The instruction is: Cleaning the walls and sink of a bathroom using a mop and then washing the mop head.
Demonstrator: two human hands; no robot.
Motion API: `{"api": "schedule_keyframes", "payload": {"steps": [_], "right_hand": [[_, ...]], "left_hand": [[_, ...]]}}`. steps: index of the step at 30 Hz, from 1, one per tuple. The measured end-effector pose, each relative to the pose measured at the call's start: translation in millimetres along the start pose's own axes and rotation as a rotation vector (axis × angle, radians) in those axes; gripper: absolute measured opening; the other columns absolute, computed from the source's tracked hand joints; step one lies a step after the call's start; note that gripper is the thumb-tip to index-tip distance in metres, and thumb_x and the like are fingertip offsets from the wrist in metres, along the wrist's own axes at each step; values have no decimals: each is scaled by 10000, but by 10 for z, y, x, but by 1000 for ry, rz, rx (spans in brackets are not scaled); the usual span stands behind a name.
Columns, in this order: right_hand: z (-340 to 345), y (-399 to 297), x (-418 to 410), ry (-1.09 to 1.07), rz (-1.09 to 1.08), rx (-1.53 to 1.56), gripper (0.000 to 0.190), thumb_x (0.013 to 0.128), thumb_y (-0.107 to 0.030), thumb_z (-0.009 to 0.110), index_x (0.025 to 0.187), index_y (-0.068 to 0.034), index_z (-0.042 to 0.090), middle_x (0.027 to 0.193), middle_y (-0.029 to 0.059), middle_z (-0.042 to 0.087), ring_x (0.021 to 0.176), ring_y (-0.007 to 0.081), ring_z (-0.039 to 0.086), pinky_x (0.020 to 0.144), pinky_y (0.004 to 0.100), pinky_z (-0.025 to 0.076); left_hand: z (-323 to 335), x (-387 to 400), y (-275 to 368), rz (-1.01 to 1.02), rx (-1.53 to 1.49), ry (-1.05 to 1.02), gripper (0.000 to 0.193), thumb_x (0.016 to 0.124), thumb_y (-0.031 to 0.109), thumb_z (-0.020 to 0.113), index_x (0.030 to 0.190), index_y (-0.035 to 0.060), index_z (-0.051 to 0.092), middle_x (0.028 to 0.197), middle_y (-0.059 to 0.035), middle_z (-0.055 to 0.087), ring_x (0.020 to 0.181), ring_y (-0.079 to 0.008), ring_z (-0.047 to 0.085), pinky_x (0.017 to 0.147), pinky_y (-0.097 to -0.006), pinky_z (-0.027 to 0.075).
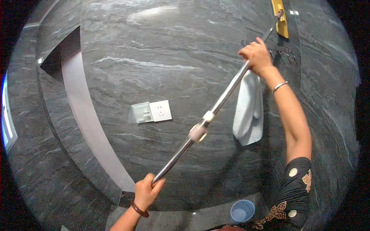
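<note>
A metal telescopic pole (228, 92) slants from lower left to upper right across the view. My left hand (146, 189), with a brown bracelet at the wrist, is closed around its lower end. Higher up, my right hand (255, 56) grips the shaft, a silver bangle on that wrist. White and pinkish collars (198, 132) sit near the middle of the pole, slightly blurred. At its top a flat yellow mop head (281, 23) lies close to the dark marbled wall (173, 78); whether it touches cannot be told.
A light towel (248, 109) hangs below my right hand, near a row of metal hooks (280, 53). On the wall are a white socket (161, 111) and a clear-covered switch box (141, 112). A blue plastic basket (242, 210) stands low down. To the left is a doorway-like pale strip (86, 124).
</note>
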State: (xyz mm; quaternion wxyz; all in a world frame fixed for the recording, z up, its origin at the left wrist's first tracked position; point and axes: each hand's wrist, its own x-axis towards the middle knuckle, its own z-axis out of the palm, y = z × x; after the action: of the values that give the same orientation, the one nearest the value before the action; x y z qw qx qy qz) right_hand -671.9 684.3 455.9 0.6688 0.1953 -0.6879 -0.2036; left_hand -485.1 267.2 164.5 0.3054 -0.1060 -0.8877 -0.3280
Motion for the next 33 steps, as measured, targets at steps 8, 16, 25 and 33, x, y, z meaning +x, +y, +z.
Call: {"api": "schedule_keyframes", "payload": {"steps": [8,16,25,33], "right_hand": [[-235,-2745,1115,253,-410,381,81,663,-176,583,590,-168,549,581,-2,583,685,172,594,849,374,439],[-993,-5231,1443,475,-554,829,83,642,-198,572,610,-123,585,608,10,574,732,196,559,927,443,390],[-1355,-5833,622,342,-565,1010,105,655,-192,562,621,-99,597,644,44,593,770,218,559,1002,485,329],[-451,-3728,745,574,-325,737,131,617,-194,566,537,-158,469,563,-12,493,699,180,532,936,413,407]], "left_hand": [[-1,-1675,-1920,-518,-37,278,255,713,152,671,649,12,468,534,-128,485,464,-239,474,474,-355,377],[5,-4043,-2686,-728,35,407,191,755,165,617,732,14,503,545,-104,439,518,-230,395,512,-409,366],[-277,-4066,-2832,-963,173,132,371,746,316,668,978,47,560,796,-206,585,745,-327,555,658,-461,435],[116,-2738,-2287,-728,229,148,266,743,221,669,730,-1,524,593,-175,530,524,-332,495,522,-422,401]]}}
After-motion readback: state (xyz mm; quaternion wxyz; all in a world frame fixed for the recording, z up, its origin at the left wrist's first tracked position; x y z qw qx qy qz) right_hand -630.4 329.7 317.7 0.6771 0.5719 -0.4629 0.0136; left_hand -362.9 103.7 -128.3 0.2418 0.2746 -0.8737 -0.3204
